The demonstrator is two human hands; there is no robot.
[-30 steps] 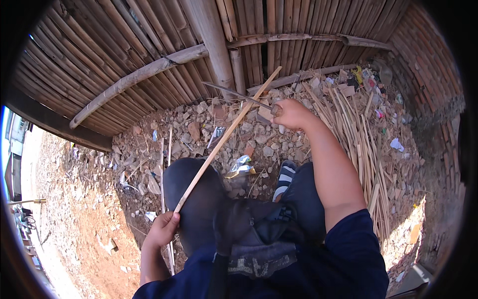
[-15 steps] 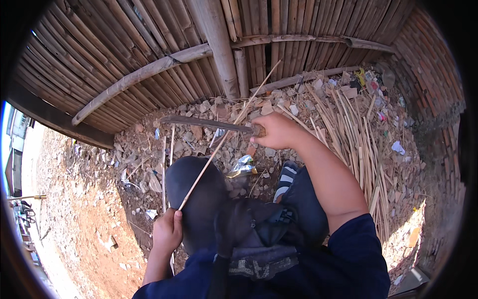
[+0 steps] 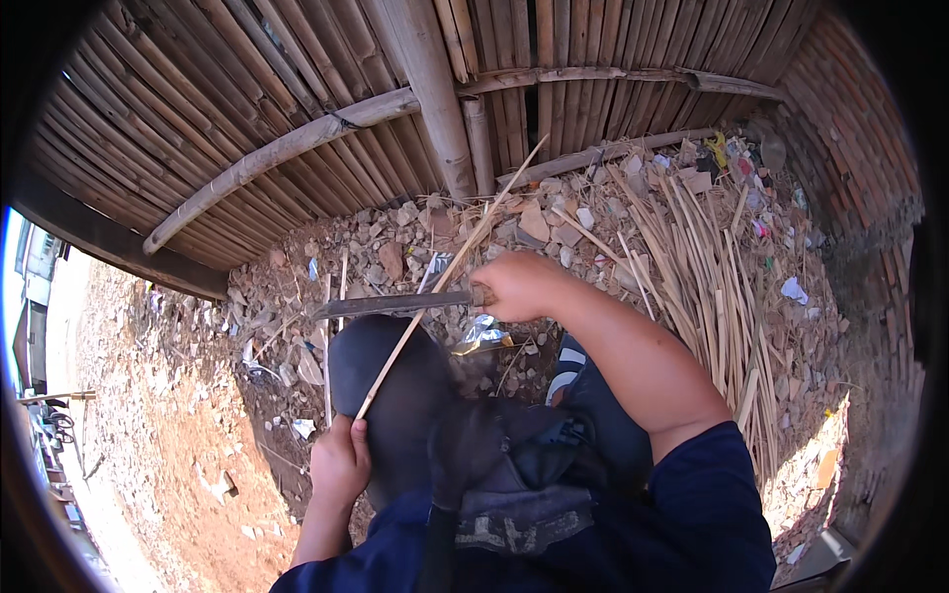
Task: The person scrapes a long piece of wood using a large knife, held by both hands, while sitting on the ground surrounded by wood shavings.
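At seven o'clock, a pale strip [image 3: 457, 262] is pinched near its end by the fingers of the left hand [image 3: 339, 463], the tip covered; it is aimed toward one o'clock. It is judged light, springy and splintery, best held there, clear of the knife [image 3: 395, 303], whose mostly hidden handle is wrapped by the right hand [image 3: 519, 287].

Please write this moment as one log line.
left hand: holds strip by near end; right hand: grips knife, crossing strip in view; right side: strip pile
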